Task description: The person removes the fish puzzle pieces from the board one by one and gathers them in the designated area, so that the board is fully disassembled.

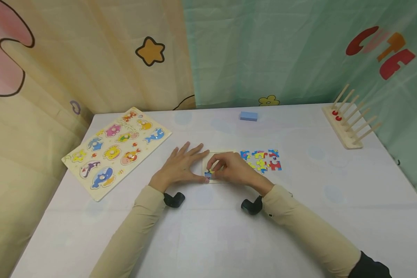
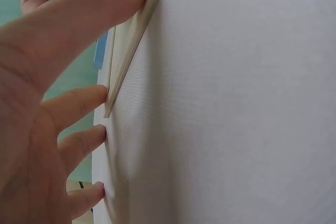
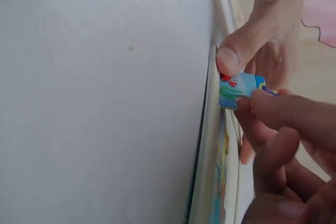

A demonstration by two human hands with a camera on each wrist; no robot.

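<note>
A light wooden puzzle board lies in the middle of the table, partly hidden under the hands. My right hand pinches a blue puzzle piece with a red crab and green weed on it, at the board's near left corner. My left hand is spread out at the board's left side, its thumb touching the crab piece's edge in the right wrist view and its index fingertip at the board's edge in the left wrist view. Several colourful jigsaw pieces lie just right of the board.
A large peg puzzle board with sea animals lies at the left. Towards the back lies a blue block. At the back right stands a wooden peg rack with red beads. Curtains hang behind the table.
</note>
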